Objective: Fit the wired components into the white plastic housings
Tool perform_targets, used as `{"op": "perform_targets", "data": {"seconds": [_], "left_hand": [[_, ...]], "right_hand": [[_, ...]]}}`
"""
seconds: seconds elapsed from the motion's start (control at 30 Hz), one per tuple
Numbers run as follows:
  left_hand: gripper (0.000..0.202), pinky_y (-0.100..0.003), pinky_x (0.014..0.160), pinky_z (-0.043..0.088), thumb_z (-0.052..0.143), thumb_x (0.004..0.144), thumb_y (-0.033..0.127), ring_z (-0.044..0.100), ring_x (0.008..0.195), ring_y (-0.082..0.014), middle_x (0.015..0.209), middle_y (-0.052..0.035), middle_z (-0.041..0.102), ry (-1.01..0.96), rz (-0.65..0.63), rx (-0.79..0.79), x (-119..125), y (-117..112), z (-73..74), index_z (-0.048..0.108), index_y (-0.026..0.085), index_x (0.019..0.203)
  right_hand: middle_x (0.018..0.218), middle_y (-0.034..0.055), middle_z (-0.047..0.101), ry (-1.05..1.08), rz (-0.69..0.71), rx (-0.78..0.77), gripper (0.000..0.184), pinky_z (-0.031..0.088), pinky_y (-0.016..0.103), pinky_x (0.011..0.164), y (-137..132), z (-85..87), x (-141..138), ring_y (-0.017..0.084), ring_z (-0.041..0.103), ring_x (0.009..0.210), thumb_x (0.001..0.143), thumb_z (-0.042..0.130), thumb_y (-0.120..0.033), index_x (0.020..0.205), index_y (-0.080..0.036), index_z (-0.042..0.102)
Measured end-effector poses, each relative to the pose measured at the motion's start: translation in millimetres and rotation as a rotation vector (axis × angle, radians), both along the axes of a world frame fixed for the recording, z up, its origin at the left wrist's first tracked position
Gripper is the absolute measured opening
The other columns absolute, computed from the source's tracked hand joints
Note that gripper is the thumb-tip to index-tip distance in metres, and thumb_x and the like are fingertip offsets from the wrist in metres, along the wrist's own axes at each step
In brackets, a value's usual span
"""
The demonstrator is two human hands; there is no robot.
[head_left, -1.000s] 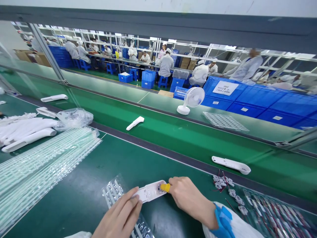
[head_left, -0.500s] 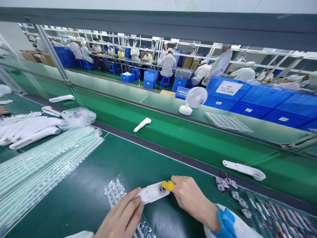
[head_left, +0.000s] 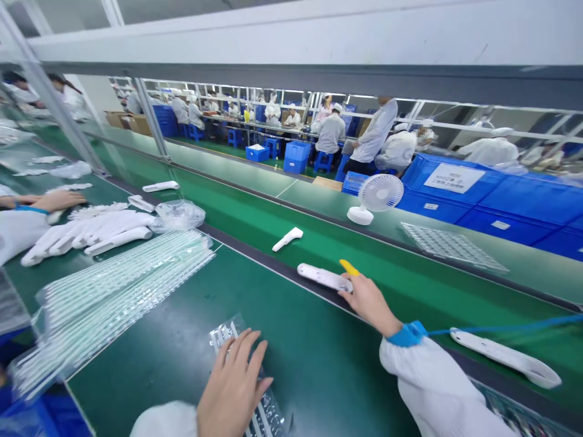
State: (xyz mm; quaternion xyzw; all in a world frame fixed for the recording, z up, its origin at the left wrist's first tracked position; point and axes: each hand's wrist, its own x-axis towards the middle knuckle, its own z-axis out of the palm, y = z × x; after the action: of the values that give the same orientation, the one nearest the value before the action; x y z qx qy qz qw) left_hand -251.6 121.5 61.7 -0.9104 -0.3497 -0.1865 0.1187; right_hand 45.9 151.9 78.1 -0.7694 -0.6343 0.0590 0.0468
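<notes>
My right hand (head_left: 368, 301) reaches forward to the edge of the green conveyor belt (head_left: 410, 285). It grips a white plastic housing (head_left: 324, 277) by one end, with a small yellow tool (head_left: 349, 267) sticking up from the fingers. My left hand (head_left: 234, 382) lies with fingers stretched out on a clear blister tray of small parts (head_left: 268, 413) on the dark green bench. A blue wrist strap (head_left: 407, 334) with a blue cord circles my right wrist.
Another white housing (head_left: 505, 358) and a white thermometer-shaped body (head_left: 286, 238) lie on the belt. Stacked clear trays (head_left: 109, 291) and a pile of white housings (head_left: 91, 230) sit at left beside a co-worker's hand (head_left: 59, 199). A small white fan (head_left: 376, 197) stands beyond the belt.
My right hand has carried the white housing and yellow tool from the bench up to the belt's edge. My left hand let go of the housing and rests on the tray. The view tilted up.
</notes>
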Motion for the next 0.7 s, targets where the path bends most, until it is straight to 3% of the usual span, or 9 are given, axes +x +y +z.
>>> {"op": "perform_targets", "data": {"seconds": [0.1,0.2,0.3,0.37,0.43,0.5,0.6,0.7], "left_hand": [[0.031,-0.045,0.077,0.051,0.057,0.075,0.027,0.059,0.095,-0.0292,0.106,-0.0138,0.062,0.088,0.195,-0.038,16.2,-1.8,7.2,0.061,0.014,0.103],[0.04,-0.046,0.076,0.05,0.057,0.075,0.028,0.059,0.094,-0.0305,0.105,-0.0154,0.063,0.144,0.384,-0.086,2.6,-8.9,-2.9,0.058,0.014,0.111],[0.043,-0.042,0.07,0.051,0.051,0.08,0.038,0.06,0.093,-0.0301,0.107,-0.015,0.063,0.151,0.4,-0.094,-22.3,-20.8,-27.7,0.056,0.014,0.115],[0.044,-0.043,0.068,0.052,0.051,0.079,0.038,0.059,0.094,-0.0327,0.113,-0.0153,0.06,0.149,0.377,-0.027,-26.4,-26.9,-44.2,0.057,0.015,0.115],[0.043,-0.044,0.067,0.052,0.053,0.077,0.035,0.059,0.094,-0.0348,0.115,-0.0171,0.058,0.131,0.353,0.05,-13.9,-29.7,-55.5,0.058,0.014,0.114],[0.041,-0.046,0.066,0.051,0.055,0.075,0.031,0.059,0.091,-0.0357,0.111,-0.0203,0.059,0.101,0.313,0.08,11.9,-30.7,-58.1,0.06,0.011,0.11],[0.039,-0.051,0.067,0.049,0.058,0.072,0.028,0.058,0.09,-0.0385,0.107,-0.0246,0.059,0.022,0.235,0.034,59.9,-34.6,-39.1,0.06,0.006,0.105],[0.031,-0.047,0.071,0.048,0.047,0.081,0.022,0.056,0.095,-0.0337,0.107,-0.0217,0.056,-0.25,0.088,-0.091,102.7,-46.3,4.0,0.053,0.008,0.108]], "right_hand": [[0.099,0.0189,0.058,-0.068,-0.067,-0.018,0.028,0.036,0.04,0.081,15.4,5.9,31.8,0.03,0.054,0.096,0.077,0.05,-0.016,0.102,-0.006,0.055],[0.093,0.0182,0.061,-0.059,-0.08,-0.034,0.02,0.037,0.041,0.078,15.8,7.7,49.4,0.03,0.056,0.091,0.073,0.052,-0.012,0.092,-0.008,0.057],[0.093,0.0183,0.061,0.034,-0.079,0.004,0.021,0.037,0.043,0.078,11.2,10.3,53.1,0.033,0.055,0.093,0.068,0.056,-0.011,0.089,-0.01,0.058],[0.099,0.0211,0.059,0.137,-0.088,0.073,0.029,0.036,0.047,0.08,8.3,15.2,46.7,0.036,0.051,0.099,0.067,0.058,-0.014,0.095,-0.008,0.057],[0.106,0.0205,0.056,0.282,-0.092,0.161,0.036,0.035,0.046,0.085,4.6,21.4,33.0,0.034,0.048,0.104,0.069,0.057,-0.019,0.102,-0.008,0.054],[0.109,0.0143,0.057,0.46,-0.097,0.242,0.038,0.037,0.039,0.088,-1.4,26.5,13.6,0.026,0.051,0.104,0.071,0.055,-0.022,0.108,-0.012,0.051],[0.107,0.0078,0.059,0.731,-0.169,0.349,0.039,0.044,0.031,0.079,-15.8,28.7,-18.3,0.019,0.055,0.097,0.071,0.054,-0.027,0.108,-0.016,0.05],[0.104,0.01,0.059,0.915,-0.386,0.473,0.034,0.047,0.029,0.071,-34.4,27.3,-40.7,0.018,0.058,0.092,0.08,0.042,-0.033,0.106,-0.013,0.049]]}}
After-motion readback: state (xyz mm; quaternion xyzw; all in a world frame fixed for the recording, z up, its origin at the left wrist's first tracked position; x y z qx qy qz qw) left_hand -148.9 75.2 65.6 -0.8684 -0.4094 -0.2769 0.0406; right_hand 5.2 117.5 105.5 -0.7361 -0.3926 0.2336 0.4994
